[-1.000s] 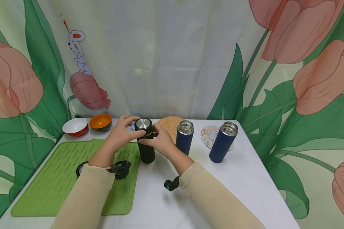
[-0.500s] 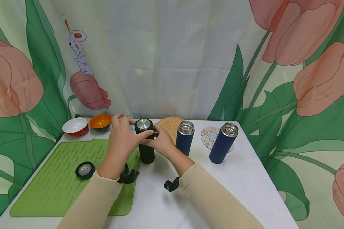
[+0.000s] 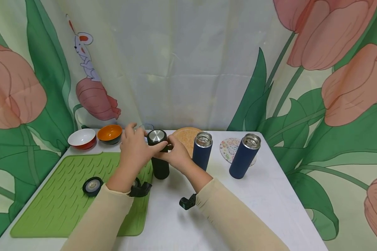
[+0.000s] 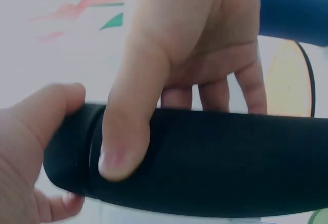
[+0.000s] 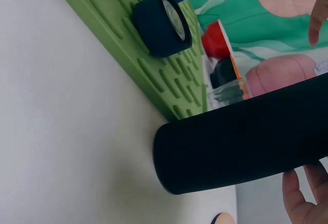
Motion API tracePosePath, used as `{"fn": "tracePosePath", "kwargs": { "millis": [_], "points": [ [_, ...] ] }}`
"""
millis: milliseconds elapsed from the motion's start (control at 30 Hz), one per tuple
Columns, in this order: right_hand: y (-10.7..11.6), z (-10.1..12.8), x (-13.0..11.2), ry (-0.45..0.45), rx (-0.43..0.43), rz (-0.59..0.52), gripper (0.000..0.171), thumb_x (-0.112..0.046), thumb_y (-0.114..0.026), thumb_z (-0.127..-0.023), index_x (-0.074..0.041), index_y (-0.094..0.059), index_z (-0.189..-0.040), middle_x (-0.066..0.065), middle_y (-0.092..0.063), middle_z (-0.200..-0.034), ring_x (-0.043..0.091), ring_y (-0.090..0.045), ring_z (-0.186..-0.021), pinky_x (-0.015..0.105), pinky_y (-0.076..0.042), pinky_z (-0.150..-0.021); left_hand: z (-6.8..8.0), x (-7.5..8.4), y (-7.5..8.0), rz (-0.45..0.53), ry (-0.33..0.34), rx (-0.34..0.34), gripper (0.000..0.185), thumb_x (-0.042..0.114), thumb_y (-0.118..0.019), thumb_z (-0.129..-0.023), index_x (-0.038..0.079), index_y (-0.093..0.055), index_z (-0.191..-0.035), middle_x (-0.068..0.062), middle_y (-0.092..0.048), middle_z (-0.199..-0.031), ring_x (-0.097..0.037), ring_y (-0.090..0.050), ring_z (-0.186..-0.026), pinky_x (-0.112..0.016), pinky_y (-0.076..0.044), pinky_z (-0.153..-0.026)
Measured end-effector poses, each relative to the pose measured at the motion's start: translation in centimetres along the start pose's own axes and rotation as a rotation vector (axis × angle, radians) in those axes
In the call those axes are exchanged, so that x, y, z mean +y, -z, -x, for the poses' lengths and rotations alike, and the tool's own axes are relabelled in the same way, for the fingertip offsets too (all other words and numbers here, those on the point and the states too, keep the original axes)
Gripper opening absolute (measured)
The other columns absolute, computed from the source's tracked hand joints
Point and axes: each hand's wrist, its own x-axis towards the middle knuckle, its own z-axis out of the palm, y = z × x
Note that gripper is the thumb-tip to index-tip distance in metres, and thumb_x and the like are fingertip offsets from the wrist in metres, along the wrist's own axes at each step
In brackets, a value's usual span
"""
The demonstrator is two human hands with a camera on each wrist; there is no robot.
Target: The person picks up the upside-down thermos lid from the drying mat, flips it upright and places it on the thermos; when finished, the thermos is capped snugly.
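Observation:
A black flask (image 3: 159, 164) with a steel-topped cap (image 3: 157, 136) stands upright at the green mat's right edge. My left hand (image 3: 144, 139) grips its top, thumb across the front and fingers behind. In the left wrist view that thumb (image 4: 125, 142) lies over the flask (image 4: 215, 167) beside the cap seam. My right hand (image 3: 169, 148) holds the flask's upper part from the right. The right wrist view shows the flask (image 5: 246, 137) with its base on the white table and my right fingertips (image 5: 302, 201) under it.
A loose black lid (image 3: 92, 185) lies on the green mat (image 3: 63, 202). Two open blue flasks (image 3: 202, 151) (image 3: 245, 157) stand to the right, near a wooden coaster (image 3: 188, 134) and a patterned coaster (image 3: 227, 148). Behind the mat are a white bowl (image 3: 81, 137), an orange bowl (image 3: 110, 133) and a glass (image 5: 228, 92).
My left hand has turned round the flask's top and its wrist has swung to the right, uncovering the lid on the mat. The flask and my right hand have stayed in place.

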Motion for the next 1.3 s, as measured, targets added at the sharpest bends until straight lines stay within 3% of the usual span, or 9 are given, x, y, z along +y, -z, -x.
{"fn": "tracePosePath", "kwargs": {
  "millis": [200,367,467,600,700,800,1033,1167,1300],
  "points": [
    [-0.1,0.0,0.0,-0.005,0.000,-0.009,0.046,-0.046,-0.089,-0.084,-0.027,-0.063,-0.118,-0.008,-0.068,-0.121,0.017,-0.067,-0.118,0.043,-0.057,-0.094,-1.4,-1.6,0.9,0.178,-0.056,-0.200,0.056,0.043,-0.081,-0.089,0.006,-0.063,-0.128,-0.021,-0.019,-0.174,-0.054,-0.025,-0.155,-0.074,-0.040,-0.112],
    [-0.3,0.1,0.0,-0.015,-0.006,-0.008,0.049,-0.047,-0.089,-0.084,-0.027,-0.063,-0.121,-0.008,-0.068,-0.123,0.019,-0.066,-0.120,0.045,-0.057,-0.096,-1.7,-2.0,1.8,0.202,-0.071,-0.303,0.058,0.036,-0.076,-0.092,0.008,-0.061,-0.140,-0.020,-0.012,-0.176,-0.055,-0.023,-0.156,-0.075,-0.041,-0.112],
    [-0.5,0.2,0.0,-0.027,-0.002,-0.007,0.048,-0.047,-0.089,-0.084,-0.028,-0.063,-0.120,-0.009,-0.068,-0.123,0.019,-0.065,-0.120,0.044,-0.057,-0.094,-1.1,-1.6,1.7,0.162,-0.040,-0.249,0.066,0.050,-0.078,-0.091,0.007,-0.061,-0.137,-0.018,-0.004,-0.178,-0.056,-0.016,-0.158,-0.078,-0.035,-0.113],
    [-0.6,0.3,0.0,-0.035,-0.006,0.009,0.044,-0.050,-0.088,-0.085,-0.030,-0.062,-0.114,-0.010,-0.066,-0.122,0.018,-0.065,-0.120,0.039,-0.056,-0.087,0.0,-0.7,1.2,0.055,0.017,-0.090,0.082,0.074,-0.078,-0.081,0.006,-0.061,-0.123,-0.017,0.001,-0.178,-0.054,-0.013,-0.157,-0.082,-0.030,-0.111],
    [-0.5,0.2,-0.1,-0.023,-0.003,0.026,0.042,-0.050,-0.087,-0.086,-0.029,-0.060,-0.110,-0.009,-0.066,-0.120,0.018,-0.066,-0.119,0.038,-0.055,-0.083,0.2,0.1,0.7,-0.020,0.023,0.013,0.086,0.081,-0.078,-0.076,0.006,-0.062,-0.114,-0.019,-0.009,-0.177,-0.052,-0.020,-0.154,-0.081,-0.033,-0.107],
    [-0.2,0.1,0.0,-0.014,0.011,0.025,0.040,-0.047,-0.088,-0.086,-0.029,-0.060,-0.110,-0.009,-0.067,-0.121,0.018,-0.067,-0.120,0.038,-0.055,-0.084,0.1,0.7,0.2,-0.037,0.018,0.060,0.085,0.081,-0.079,-0.075,0.005,-0.063,-0.110,-0.022,-0.019,-0.173,-0.051,-0.025,-0.152,-0.079,-0.035,-0.106],
    [0.0,0.0,0.1,-0.009,0.009,0.017,0.041,-0.050,-0.087,-0.085,-0.031,-0.062,-0.111,-0.011,-0.066,-0.123,0.020,-0.065,-0.122,0.042,-0.056,-0.089,-0.2,0.6,0.4,0.043,-0.013,0.016,0.071,0.061,-0.082,-0.084,0.002,-0.068,-0.121,-0.023,-0.025,-0.171,-0.052,-0.024,-0.153,-0.077,-0.029,-0.115],
    [0.0,0.0,0.0,-0.011,0.016,0.014,0.043,-0.051,-0.088,-0.084,-0.031,-0.063,-0.113,-0.011,-0.067,-0.120,0.018,-0.065,-0.118,0.044,-0.056,-0.091,-0.5,0.3,0.9,0.089,-0.060,-0.047,0.065,0.052,-0.080,-0.088,0.002,-0.068,-0.127,-0.023,-0.026,-0.172,-0.053,-0.020,-0.155,-0.080,-0.022,-0.117],
    [-0.1,0.0,0.0,-0.015,0.012,0.015,0.045,-0.050,-0.089,-0.084,-0.029,-0.063,-0.115,-0.010,-0.068,-0.120,0.017,-0.067,-0.117,0.043,-0.057,-0.093,-0.6,0.1,1.1,0.120,-0.042,-0.119,0.061,0.048,-0.075,-0.090,0.005,-0.066,-0.132,-0.022,-0.025,-0.173,-0.054,-0.016,-0.157,-0.082,-0.019,-0.117]
  ]
}}
